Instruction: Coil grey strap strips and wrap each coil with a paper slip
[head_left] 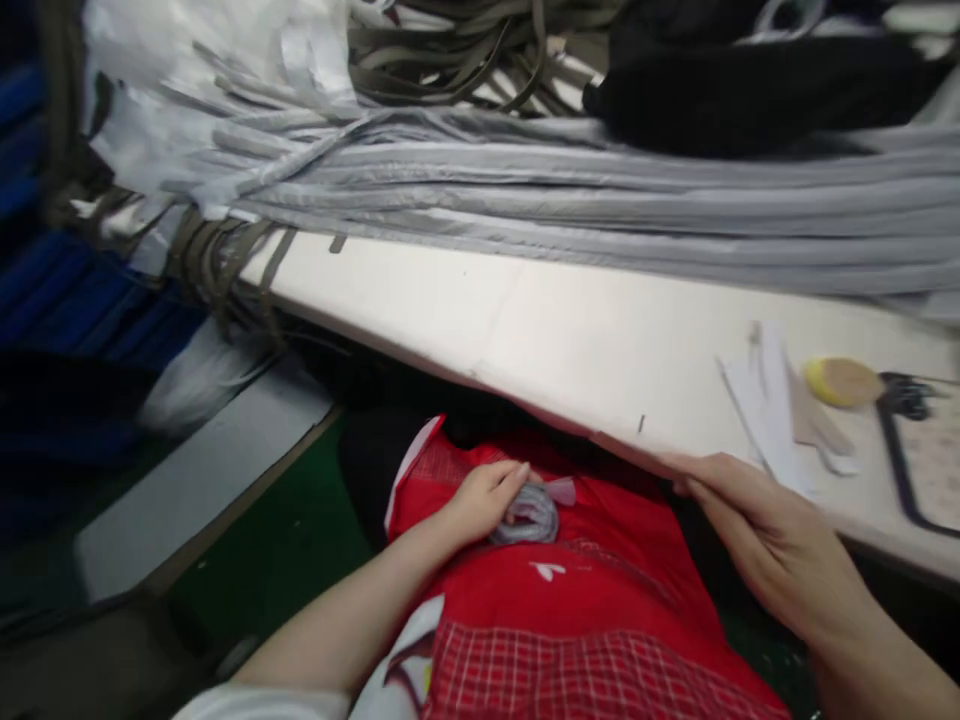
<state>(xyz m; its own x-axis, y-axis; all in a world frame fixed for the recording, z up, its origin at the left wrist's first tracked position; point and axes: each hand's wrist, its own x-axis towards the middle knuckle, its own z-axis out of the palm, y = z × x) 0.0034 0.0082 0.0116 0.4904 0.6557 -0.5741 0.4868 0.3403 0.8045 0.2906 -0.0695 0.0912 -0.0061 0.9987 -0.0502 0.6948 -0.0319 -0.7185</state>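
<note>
My left hand [487, 500] rests over the lap, on the red apron [622, 590]. Its fingers are closed around the left side of a small grey coil [536, 515] that looks like rolled fabric strip. Against the front edge of the white table [525, 320] is my right hand [765, 530], its fingertips closed on that edge. Nothing else shows in the right hand, though its lower fingers are partly hidden.
Long grey fabric strips [570, 190] lie in a band across the table. Dark olive straps [450, 50] are heaped behind them, beside black fabric [750, 90]. At right are paper strips [772, 390], a yellow-edged round item [844, 382] and a phone [930, 450].
</note>
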